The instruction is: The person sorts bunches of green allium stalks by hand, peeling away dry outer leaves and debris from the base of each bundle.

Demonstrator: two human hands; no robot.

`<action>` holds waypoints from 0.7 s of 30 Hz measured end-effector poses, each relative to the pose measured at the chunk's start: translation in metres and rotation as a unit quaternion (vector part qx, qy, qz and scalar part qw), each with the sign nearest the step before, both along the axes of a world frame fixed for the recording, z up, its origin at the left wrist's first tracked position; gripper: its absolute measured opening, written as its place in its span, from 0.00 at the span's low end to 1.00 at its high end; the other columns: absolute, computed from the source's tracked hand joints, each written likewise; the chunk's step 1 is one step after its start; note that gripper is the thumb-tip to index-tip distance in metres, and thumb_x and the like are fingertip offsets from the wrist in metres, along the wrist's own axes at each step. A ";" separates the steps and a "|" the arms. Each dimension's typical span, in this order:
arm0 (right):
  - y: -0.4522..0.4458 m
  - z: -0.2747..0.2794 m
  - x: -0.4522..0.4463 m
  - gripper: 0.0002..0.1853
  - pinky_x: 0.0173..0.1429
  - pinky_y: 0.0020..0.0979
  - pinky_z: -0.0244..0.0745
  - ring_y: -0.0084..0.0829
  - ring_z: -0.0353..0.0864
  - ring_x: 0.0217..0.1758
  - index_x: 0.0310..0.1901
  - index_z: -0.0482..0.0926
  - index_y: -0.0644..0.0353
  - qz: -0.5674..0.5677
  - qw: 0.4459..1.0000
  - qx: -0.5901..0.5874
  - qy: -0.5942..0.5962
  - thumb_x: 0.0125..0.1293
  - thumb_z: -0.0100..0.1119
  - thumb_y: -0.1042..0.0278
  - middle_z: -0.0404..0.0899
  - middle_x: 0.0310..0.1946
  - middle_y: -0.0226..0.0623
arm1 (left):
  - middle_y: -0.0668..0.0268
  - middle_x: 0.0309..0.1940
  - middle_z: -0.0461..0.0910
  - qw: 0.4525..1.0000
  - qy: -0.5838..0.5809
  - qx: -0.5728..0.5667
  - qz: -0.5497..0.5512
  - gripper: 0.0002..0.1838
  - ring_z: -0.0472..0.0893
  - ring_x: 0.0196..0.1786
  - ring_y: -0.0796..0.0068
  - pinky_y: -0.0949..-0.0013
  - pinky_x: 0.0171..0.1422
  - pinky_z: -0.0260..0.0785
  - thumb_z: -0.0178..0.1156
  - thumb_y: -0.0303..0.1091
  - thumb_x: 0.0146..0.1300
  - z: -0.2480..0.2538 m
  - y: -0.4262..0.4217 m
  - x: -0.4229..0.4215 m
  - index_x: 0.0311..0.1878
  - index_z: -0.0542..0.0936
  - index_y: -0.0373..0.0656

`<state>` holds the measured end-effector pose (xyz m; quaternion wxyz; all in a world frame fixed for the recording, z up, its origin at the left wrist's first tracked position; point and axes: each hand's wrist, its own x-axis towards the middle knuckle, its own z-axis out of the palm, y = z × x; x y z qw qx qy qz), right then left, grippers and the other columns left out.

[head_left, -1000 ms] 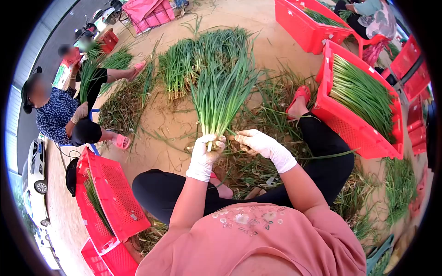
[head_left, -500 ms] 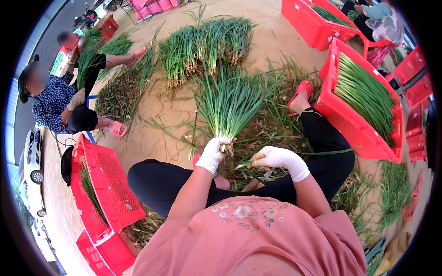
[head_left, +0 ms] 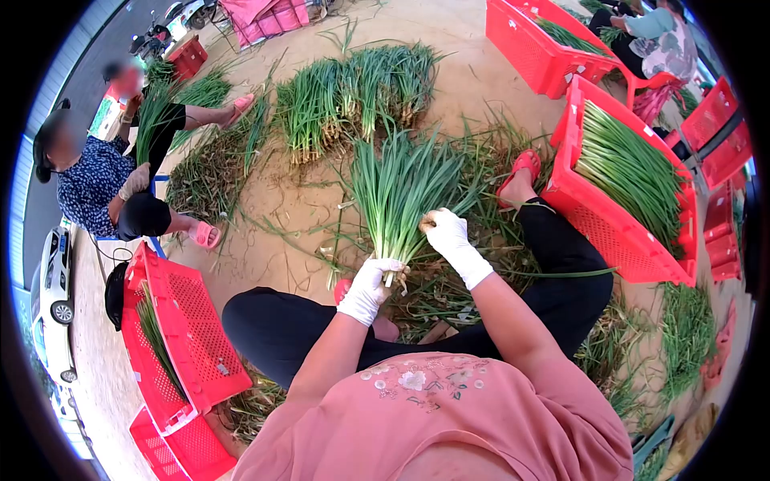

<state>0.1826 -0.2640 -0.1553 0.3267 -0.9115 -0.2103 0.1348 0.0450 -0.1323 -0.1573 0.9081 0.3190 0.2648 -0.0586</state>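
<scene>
My left hand (head_left: 370, 289), in a white glove, is wrapped around the white lower ends of a bunch of green onions (head_left: 403, 192). The leaves fan upward and away from me. At the right edge of the bunch is my right hand (head_left: 446, 232), also gloved, with its fingers pinched together. What lies between those fingertips is too small to make out. Below the hands, loose leaves and dry trimmings (head_left: 437, 305) cover the ground between my legs.
Several bundles of green onions (head_left: 353, 96) lie in a row ahead. A red crate (head_left: 577, 196) filled with green onions stands to my right, another red crate (head_left: 200, 321) to my left. A co-worker (head_left: 96, 180) sits at the left, holding green onions. Trimmings (head_left: 212, 176) lie in piles.
My right hand has moved up and forward, from above my lap to the right side of the bunch. My left hand keeps its hold, slightly lower in view.
</scene>
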 end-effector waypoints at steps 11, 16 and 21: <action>-0.053 0.001 0.017 0.09 0.51 0.39 0.63 0.34 0.73 0.42 0.34 0.81 0.47 -0.172 0.981 0.056 -0.074 0.48 0.64 0.62 0.76 0.36 0.32 | 0.54 0.28 0.76 0.998 0.022 -0.047 -0.040 0.19 0.77 0.26 0.66 0.71 0.28 0.73 0.55 0.18 0.44 -0.009 0.006 0.001 0.44 0.70 0.31; -0.003 -0.016 -0.002 0.10 0.58 0.44 0.49 0.36 0.68 0.49 0.31 0.83 0.44 -0.066 0.998 -0.017 -0.005 0.44 0.65 0.55 0.74 0.38 0.30 | 0.52 0.28 0.76 0.998 0.038 -0.040 -0.029 0.17 0.76 0.25 0.67 0.72 0.27 0.72 0.55 0.20 0.44 -0.008 0.001 0.002 0.41 0.71 0.30; -0.001 -0.053 -0.007 0.08 0.54 0.45 0.53 0.39 0.69 0.48 0.31 0.80 0.50 -0.108 0.993 -0.034 -0.042 0.50 0.59 0.60 0.74 0.39 0.36 | 0.52 0.29 0.75 0.993 0.054 -0.100 -0.023 0.18 0.76 0.30 0.64 0.69 0.35 0.70 0.54 0.22 0.43 -0.018 0.002 0.002 0.41 0.71 0.29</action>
